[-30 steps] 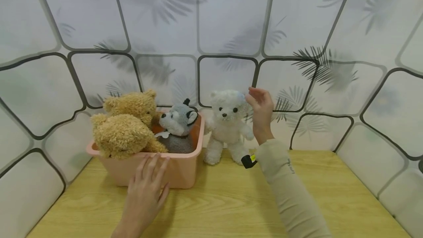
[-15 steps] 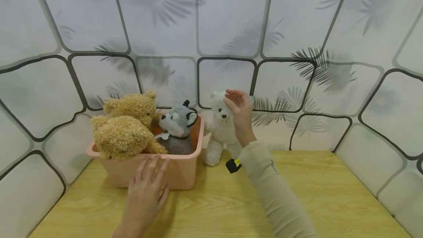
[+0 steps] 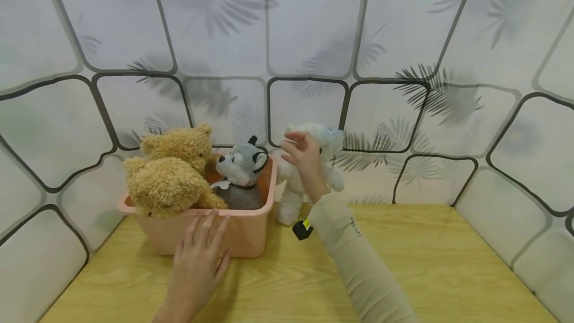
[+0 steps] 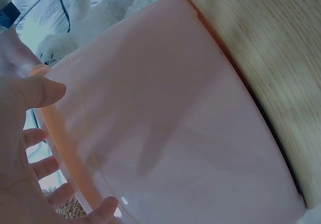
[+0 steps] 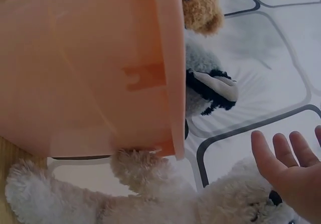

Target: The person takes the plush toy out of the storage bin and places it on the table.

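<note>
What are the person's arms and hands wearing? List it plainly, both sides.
The right arm wears a long beige sleeve to the wrist, with small dark lettering near the cuff. A small black device with a yellow patch sits at that wrist. The right hand is bare. The left hand is bare too, and no sleeve shows on it.

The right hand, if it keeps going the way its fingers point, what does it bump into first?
Most likely the white teddy bear's head: the right hand is open right in front of its face. Depth is hard to judge, so whether they touch is unclear.
</note>
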Tool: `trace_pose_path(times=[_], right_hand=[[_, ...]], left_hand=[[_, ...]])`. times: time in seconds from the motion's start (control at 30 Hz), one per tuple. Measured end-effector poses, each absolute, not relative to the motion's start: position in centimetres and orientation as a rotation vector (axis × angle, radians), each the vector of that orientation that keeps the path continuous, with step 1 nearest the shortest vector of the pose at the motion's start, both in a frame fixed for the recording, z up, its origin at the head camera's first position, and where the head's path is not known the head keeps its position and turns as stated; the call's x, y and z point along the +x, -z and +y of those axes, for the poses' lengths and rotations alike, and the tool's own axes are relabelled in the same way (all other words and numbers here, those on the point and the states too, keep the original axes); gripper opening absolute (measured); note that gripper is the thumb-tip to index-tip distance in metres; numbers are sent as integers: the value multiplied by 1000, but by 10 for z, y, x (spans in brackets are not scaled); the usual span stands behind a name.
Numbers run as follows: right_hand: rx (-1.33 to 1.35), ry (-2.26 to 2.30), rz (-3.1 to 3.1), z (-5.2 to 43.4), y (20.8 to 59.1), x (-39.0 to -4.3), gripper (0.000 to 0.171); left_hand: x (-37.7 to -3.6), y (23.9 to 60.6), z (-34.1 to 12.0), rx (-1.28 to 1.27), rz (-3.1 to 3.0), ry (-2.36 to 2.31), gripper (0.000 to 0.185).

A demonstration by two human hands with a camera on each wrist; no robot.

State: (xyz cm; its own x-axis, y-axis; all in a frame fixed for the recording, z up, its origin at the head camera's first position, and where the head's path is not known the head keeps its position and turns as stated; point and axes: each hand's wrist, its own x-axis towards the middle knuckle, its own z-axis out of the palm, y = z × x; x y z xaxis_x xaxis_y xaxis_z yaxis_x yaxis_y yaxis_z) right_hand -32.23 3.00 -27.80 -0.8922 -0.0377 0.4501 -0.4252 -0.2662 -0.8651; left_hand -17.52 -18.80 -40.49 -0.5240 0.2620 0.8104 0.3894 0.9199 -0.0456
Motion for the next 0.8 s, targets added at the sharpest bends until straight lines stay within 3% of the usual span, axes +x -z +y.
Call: trace_pose_path(times=[0.43,0.8], right_hand=[[494,-2329,-1993,14,282,-326,39],[494,-2286,-2258,-3,281,-327,61]], left_hand=[[-175,406,-188,-474,-2151,186,67],[-176,406,-189,-475,-2148,175,67]])
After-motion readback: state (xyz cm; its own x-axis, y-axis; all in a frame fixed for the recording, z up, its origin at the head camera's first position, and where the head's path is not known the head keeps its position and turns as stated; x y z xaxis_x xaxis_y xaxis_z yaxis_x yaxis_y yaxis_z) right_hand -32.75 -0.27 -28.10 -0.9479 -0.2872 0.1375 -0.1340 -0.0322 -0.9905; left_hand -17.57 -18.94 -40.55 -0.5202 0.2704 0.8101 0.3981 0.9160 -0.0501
